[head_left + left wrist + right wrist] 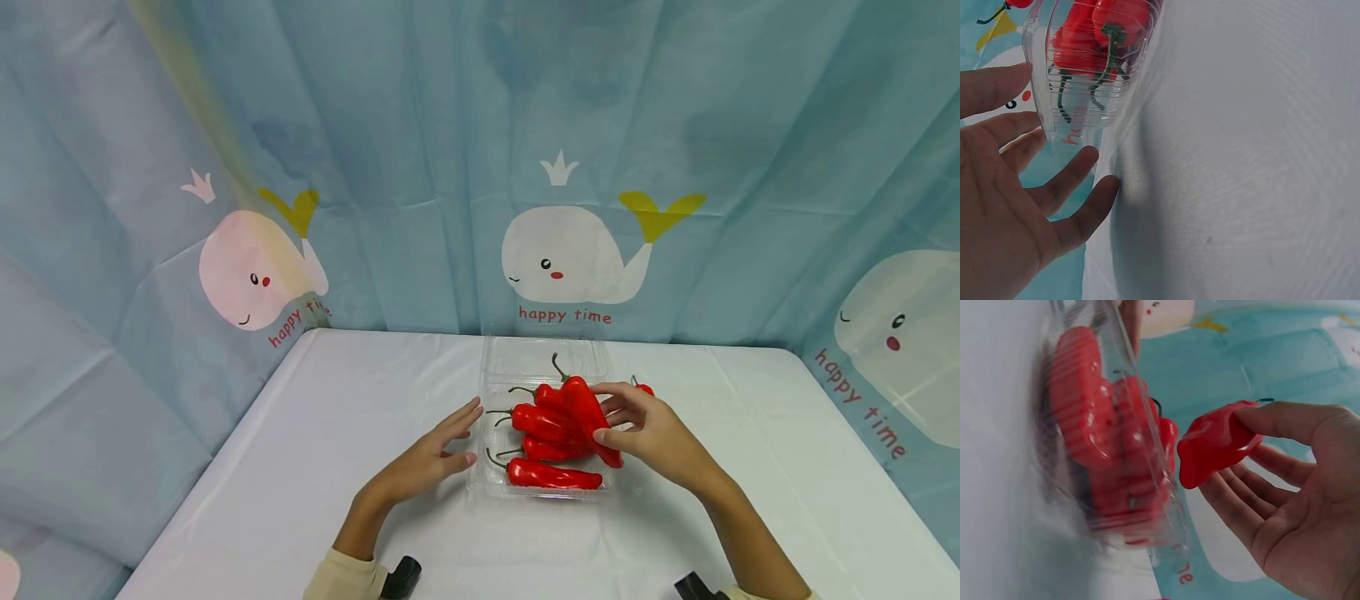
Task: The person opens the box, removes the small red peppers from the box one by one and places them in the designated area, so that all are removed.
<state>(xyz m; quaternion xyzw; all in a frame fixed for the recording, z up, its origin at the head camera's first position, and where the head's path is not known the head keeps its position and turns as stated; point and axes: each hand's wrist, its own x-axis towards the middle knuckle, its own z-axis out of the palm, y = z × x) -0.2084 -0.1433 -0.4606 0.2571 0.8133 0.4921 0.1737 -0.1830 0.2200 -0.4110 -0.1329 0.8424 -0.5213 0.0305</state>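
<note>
My right hand pinches a long red pepper between thumb and fingers, over the right half of a clear plastic clamshell box. In the right wrist view that pepper is raised beside the box wall, its tip pointing down and its green stem away. Several more red peppers lie in the box, stems mostly to the left. At the box's left side is my left hand, fingers spread and holding nothing. The left wrist view has its fingertips close to the ribbed box wall.
The box's clear lid lies folded back toward the far table edge. Another red pepper is partly hidden behind my right hand. A white cloth covers the table; a blue whale-print curtain hangs behind it.
</note>
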